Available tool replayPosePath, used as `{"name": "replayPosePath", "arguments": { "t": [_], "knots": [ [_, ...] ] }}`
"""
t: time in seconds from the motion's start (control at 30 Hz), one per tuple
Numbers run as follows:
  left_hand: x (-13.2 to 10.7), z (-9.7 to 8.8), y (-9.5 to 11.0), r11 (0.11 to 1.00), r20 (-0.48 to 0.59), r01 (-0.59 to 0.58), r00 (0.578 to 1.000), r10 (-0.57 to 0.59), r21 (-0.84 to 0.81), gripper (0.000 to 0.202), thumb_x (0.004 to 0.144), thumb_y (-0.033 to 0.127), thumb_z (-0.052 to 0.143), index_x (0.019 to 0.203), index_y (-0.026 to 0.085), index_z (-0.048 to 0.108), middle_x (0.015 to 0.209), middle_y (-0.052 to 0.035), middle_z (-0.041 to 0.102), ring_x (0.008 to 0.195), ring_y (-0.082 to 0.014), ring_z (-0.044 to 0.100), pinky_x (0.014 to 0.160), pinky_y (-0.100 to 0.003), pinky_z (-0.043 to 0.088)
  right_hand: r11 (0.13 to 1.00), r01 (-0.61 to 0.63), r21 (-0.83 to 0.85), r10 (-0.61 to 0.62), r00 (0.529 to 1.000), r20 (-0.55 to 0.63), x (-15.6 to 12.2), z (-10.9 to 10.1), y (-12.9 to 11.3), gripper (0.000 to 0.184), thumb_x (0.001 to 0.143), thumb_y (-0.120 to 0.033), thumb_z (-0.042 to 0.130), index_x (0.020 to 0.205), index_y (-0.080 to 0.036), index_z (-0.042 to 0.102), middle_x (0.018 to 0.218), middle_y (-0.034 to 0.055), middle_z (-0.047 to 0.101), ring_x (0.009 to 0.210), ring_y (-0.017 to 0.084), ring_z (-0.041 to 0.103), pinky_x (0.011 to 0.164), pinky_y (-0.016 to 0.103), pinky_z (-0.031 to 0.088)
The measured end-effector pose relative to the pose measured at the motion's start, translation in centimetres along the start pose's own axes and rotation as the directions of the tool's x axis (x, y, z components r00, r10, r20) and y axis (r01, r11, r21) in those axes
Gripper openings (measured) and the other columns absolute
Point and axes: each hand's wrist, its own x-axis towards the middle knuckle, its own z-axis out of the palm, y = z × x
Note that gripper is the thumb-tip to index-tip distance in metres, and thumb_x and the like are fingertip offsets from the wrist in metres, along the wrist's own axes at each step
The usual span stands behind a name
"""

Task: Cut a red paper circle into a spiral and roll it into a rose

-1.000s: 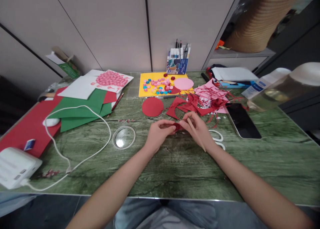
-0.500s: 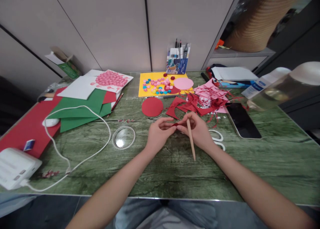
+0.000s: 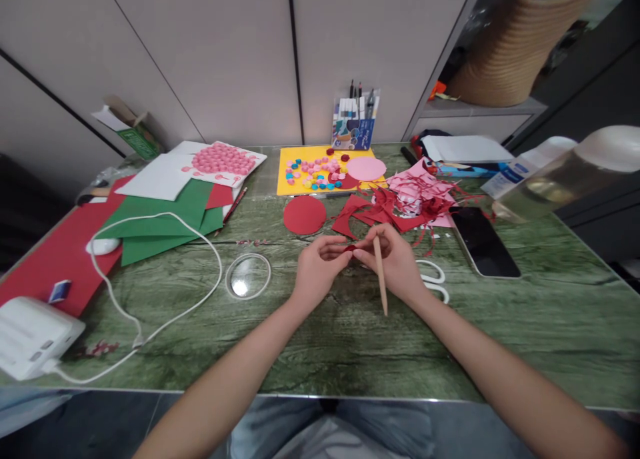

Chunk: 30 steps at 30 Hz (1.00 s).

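Note:
Both hands meet over the middle of the green table (image 3: 350, 339). My left hand (image 3: 317, 269) pinches a small piece of red paper (image 3: 349, 249) between thumb and fingers. My right hand (image 3: 397, 262) grips a thin wooden stick (image 3: 380, 275) that points down toward me, its fingertips also touching the red paper. A red paper circle (image 3: 305, 214) lies just beyond the hands, beside a heap of red and pink paper scraps (image 3: 400, 202).
White scissors (image 3: 434, 279) lie right of my right hand, a black phone (image 3: 483, 241) further right. A glass disc (image 3: 247, 275) and white cable (image 3: 165, 272) lie left. Green, red and white sheets (image 3: 160, 209), a yellow sheet with small coloured rolls (image 3: 313, 169) and a pen holder (image 3: 355, 122) sit behind.
The wooden stick has swung from lying along my right hand to pointing down toward me. Both hands stayed in place, pinching the red paper.

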Motion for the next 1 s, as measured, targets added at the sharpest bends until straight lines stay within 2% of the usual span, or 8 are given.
{"name": "replayPosePath", "arguments": {
  "t": [0.13, 0.23, 0.33, 0.4, 0.6, 0.83, 1.0],
  "knots": [
    [0.0, 0.2, -0.3, 0.999, 0.004, 0.011, 1.000, -0.011, -0.035, 0.028, 0.065, 0.026, 0.071, 0.089, 0.014, 0.062, 0.090, -0.0074, 0.068, 0.080, -0.0162, 0.064, 0.075, -0.030, 0.052, 0.998, -0.040, 0.054, 0.043, 0.998, -0.042, 0.1, 0.3, 0.2, 0.032, 0.065, -0.024, 0.072, 0.084, -0.024, 0.047, 0.076, -0.0006, 0.065, 0.073, 0.017, 0.065, 0.067, 0.031, 0.052],
    [0.0, 0.3, -0.6, 0.997, 0.026, 0.040, 0.999, -0.038, -0.070, 0.028, 0.065, 0.027, 0.072, 0.088, 0.013, 0.064, 0.088, -0.0072, 0.068, 0.076, -0.0156, 0.064, 0.074, -0.031, 0.051, 0.997, -0.052, 0.058, 0.055, 0.997, -0.056, 0.1, 0.5, 0.4, 0.031, 0.065, -0.024, 0.071, 0.084, -0.024, 0.047, 0.077, -0.0004, 0.065, 0.074, 0.017, 0.065, 0.068, 0.031, 0.053],
    [0.1, 0.2, -0.8, 0.984, 0.049, 0.094, 0.995, -0.088, -0.149, 0.025, 0.066, 0.028, 0.071, 0.086, 0.013, 0.066, 0.083, -0.0065, 0.069, 0.074, -0.0153, 0.064, 0.072, -0.030, 0.051, 0.998, -0.051, 0.022, 0.051, 0.998, -0.025, 0.1, 0.4, 0.4, 0.029, 0.066, -0.025, 0.070, 0.084, -0.024, 0.047, 0.077, -0.0005, 0.064, 0.073, 0.017, 0.064, 0.066, 0.031, 0.053],
    [0.2, 0.1, -0.8, 0.984, 0.059, 0.106, 0.993, -0.099, -0.146, 0.024, 0.067, 0.028, 0.070, 0.086, 0.013, 0.068, 0.083, -0.0067, 0.070, 0.074, -0.0158, 0.064, 0.072, -0.030, 0.051, 0.999, -0.047, 0.008, 0.047, 0.999, 0.014, 0.2, 0.2, 0.4, 0.027, 0.068, -0.026, 0.069, 0.085, -0.024, 0.048, 0.077, -0.0006, 0.064, 0.072, 0.017, 0.064, 0.066, 0.031, 0.052],
    [0.3, 0.0, -0.7, 1.000, 0.074, -0.001, 0.997, 0.000, 0.024, 0.020, 0.069, 0.023, 0.066, 0.087, 0.016, 0.069, 0.091, -0.0069, 0.070, 0.082, -0.0172, 0.065, 0.080, -0.032, 0.050, 0.998, -0.037, -0.049, 0.040, 0.998, 0.046, 0.1, 0.0, 0.0, 0.025, 0.066, -0.027, 0.070, 0.080, -0.023, 0.049, 0.072, -0.0024, 0.062, 0.069, 0.017, 0.063, 0.065, 0.031, 0.052],
    [-0.1, 0.3, -0.2, 0.995, -0.004, -0.055, 0.998, 0.056, 0.085, 0.028, 0.069, 0.019, 0.065, 0.097, 0.015, 0.064, 0.083, -0.0058, 0.068, 0.075, -0.0153, 0.063, 0.073, -0.029, 0.051, 1.000, 0.000, -0.008, 0.000, 1.000, -0.011, -0.2, 0.4, 0.0, 0.023, 0.069, -0.027, 0.068, 0.082, -0.024, 0.049, 0.077, -0.0009, 0.061, 0.074, 0.018, 0.063, 0.067, 0.032, 0.051],
    [-0.5, 0.4, 0.2, 0.986, -0.019, -0.122, 0.992, 0.125, 0.111, 0.028, 0.071, 0.021, 0.064, 0.099, 0.015, 0.062, 0.083, -0.0052, 0.065, 0.076, -0.0146, 0.062, 0.074, -0.027, 0.050, 0.999, 0.040, 0.020, -0.039, 0.999, -0.033, -0.4, 0.7, -0.2, 0.022, 0.071, -0.025, 0.067, 0.082, -0.024, 0.047, 0.079, -0.0006, 0.061, 0.074, 0.018, 0.062, 0.069, 0.031, 0.050]
  ]
}}
